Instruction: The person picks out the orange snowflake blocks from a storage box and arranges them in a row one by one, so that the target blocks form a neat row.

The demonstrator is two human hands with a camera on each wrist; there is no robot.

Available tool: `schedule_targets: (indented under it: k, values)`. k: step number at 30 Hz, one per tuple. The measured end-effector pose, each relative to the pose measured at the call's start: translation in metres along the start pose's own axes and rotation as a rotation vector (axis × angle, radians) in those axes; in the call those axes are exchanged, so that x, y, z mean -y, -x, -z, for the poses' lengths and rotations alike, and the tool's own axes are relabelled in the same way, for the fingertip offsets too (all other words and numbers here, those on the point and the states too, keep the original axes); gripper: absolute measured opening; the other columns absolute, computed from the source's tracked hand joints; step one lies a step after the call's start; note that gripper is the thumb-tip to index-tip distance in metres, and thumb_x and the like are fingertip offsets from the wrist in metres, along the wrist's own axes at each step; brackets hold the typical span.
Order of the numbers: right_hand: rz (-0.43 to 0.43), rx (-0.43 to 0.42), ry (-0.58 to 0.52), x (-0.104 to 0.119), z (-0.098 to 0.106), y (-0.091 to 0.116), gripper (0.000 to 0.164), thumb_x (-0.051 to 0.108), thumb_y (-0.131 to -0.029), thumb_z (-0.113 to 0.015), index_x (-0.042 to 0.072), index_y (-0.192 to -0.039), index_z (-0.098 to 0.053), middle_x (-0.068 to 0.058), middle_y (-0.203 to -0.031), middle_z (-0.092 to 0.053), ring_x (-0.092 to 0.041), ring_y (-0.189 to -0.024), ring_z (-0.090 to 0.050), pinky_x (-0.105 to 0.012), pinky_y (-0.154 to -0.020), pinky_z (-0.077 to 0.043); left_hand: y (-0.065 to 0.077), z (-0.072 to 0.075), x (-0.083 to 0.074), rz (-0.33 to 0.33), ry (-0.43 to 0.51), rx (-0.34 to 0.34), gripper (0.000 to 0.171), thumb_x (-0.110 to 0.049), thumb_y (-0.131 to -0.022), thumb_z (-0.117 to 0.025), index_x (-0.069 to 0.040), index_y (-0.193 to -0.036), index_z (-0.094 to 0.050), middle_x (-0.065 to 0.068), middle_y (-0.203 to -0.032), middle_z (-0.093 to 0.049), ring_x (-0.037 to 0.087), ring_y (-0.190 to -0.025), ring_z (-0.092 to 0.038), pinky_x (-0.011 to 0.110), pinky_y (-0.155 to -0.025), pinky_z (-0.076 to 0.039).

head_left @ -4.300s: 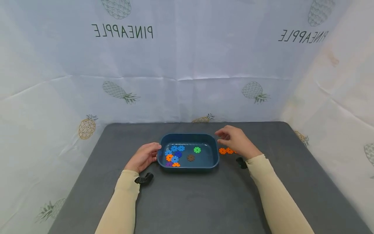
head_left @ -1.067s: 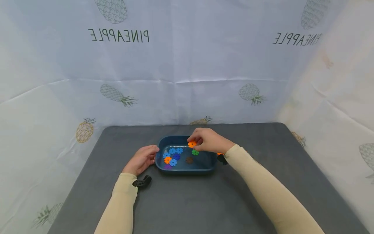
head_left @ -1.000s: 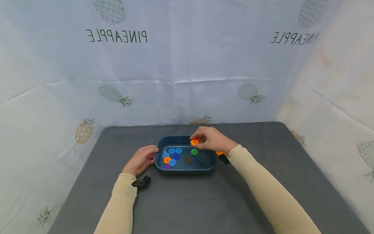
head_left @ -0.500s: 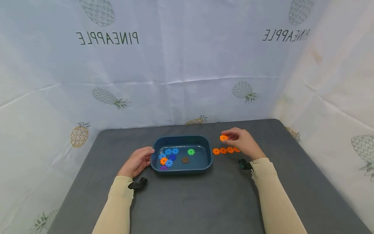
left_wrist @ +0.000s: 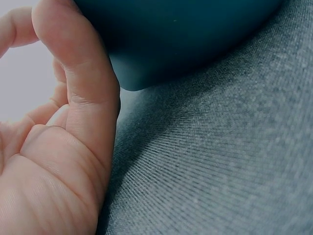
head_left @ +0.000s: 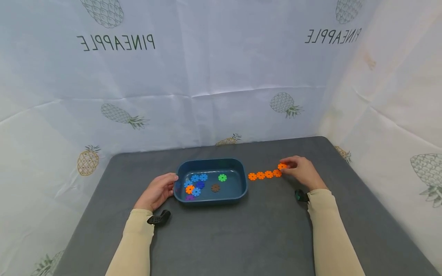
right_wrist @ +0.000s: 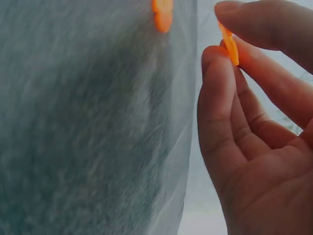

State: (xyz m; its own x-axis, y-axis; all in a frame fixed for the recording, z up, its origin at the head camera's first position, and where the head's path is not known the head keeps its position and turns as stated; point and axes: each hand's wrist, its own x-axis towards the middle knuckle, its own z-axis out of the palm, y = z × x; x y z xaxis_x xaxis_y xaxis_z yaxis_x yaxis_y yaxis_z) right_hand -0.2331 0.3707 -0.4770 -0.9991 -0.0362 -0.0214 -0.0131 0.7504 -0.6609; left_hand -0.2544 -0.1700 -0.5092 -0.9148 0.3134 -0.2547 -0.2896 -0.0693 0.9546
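Note:
My left hand (head_left: pixel 155 192) holds the left end of a dark blue tray (head_left: pixel 221 200), its thumb at the rim. In the left wrist view the thumb (left_wrist: pixel 88 93) lies along the tray's outer wall (left_wrist: pixel 166 44). Between thumb and fingers, my right hand (head_left: pixel 304 174) pinches an orange snowflake disc (head_left: pixel 282 166), just off the table in the right wrist view, where the disc (right_wrist: pixel 231 45) is seen edge-on. Beside it, a row of orange snowflake discs (head_left: pixel 260 175) lies on the table, right of the tray. The held disc is near the row's right end; whether they touch I cannot tell.
Inside the tray lie several blue discs (head_left: pixel 203 177), one orange disc (head_left: pixel 189 189), a purple one (head_left: pixel 189 197), a green one (head_left: pixel 222 177) and a brown one (head_left: pixel 215 188). The grey table (head_left: pixel 235 237) meets a pineapple-print curtain (head_left: pixel 221 119) behind.
An orange disc has left the tray in my right hand, carried right past the row to its far end. My left hand stays on the tray. The head view has shifted slightly.

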Motion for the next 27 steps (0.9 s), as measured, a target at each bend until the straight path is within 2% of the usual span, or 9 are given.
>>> schedule_targets:
  k: [7,14,27]
  values:
    - [-0.043,0.026,0.053,-0.0042,0.0031,-0.0008,0.045,0.027,-0.102,-0.076,0.007,-0.141,-0.069,-0.023,-0.135,-0.066,-0.037,-0.115,-0.065,-0.056,-0.097,-0.057,-0.0004,-0.0011,-0.0014,0.005,-0.013,-0.011,0.016,-0.028,-0.111,-0.063,-0.013,-0.105,-0.067,-0.005,-0.093,-0.064,0.011,-0.085,-0.062,0.020,-0.074,-0.056]
    - [-0.039,0.037,0.087,-0.0085,-0.0002,-0.0012,0.042,0.025,-0.103,-0.075,0.006,-0.139,-0.071,-0.024,-0.135,-0.065,-0.038,-0.114,-0.066,-0.056,-0.096,-0.058,0.0007,-0.0011,-0.0005,0.004,0.003,0.004,0.016,-0.026,-0.111,-0.061,-0.011,-0.108,-0.067,-0.003,-0.098,-0.066,0.011,-0.087,-0.064,0.021,-0.075,-0.058]
    - [-0.070,0.050,0.085,-0.0098,-0.0010,-0.0027,0.042,0.025,-0.103,-0.074,0.004,-0.138,-0.071,-0.025,-0.137,-0.065,-0.039,-0.116,-0.066,-0.057,-0.099,-0.057,-0.0009,-0.0004,0.0002,0.000,-0.012,0.004,0.019,-0.029,-0.111,-0.063,-0.010,-0.108,-0.066,-0.003,-0.096,-0.065,0.011,-0.086,-0.064,0.020,-0.075,-0.058]
